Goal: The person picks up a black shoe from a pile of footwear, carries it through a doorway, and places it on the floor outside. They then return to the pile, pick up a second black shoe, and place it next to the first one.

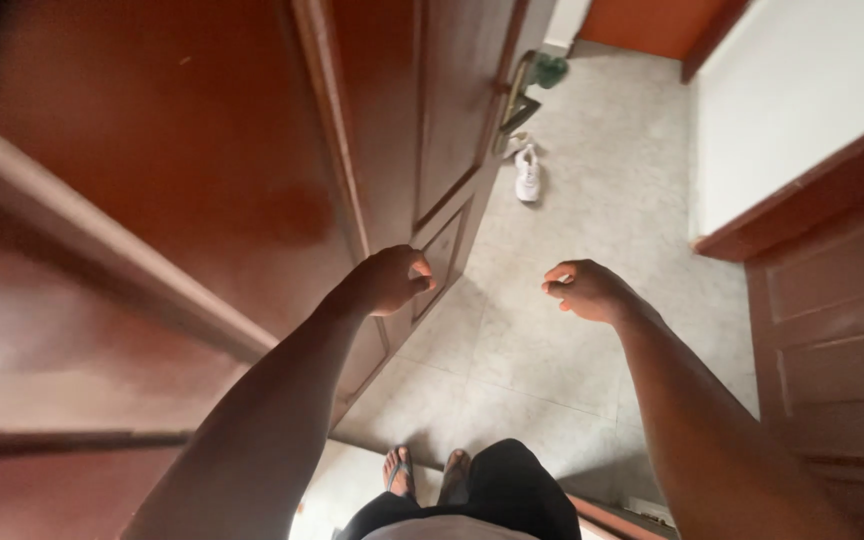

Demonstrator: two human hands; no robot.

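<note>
looking straight down i see my bare feet on the pale tiled floor, right at a doorway. my left hand is curled into a loose fist with nothing in it, up against the lower panel of the open brown wooden door. my right hand hangs over the floor, fingers loosely curled, also holding nothing. further along the door edge there's a metal handle, and past it a white shoe lying on the floor, then something green by the far wall.
</note>
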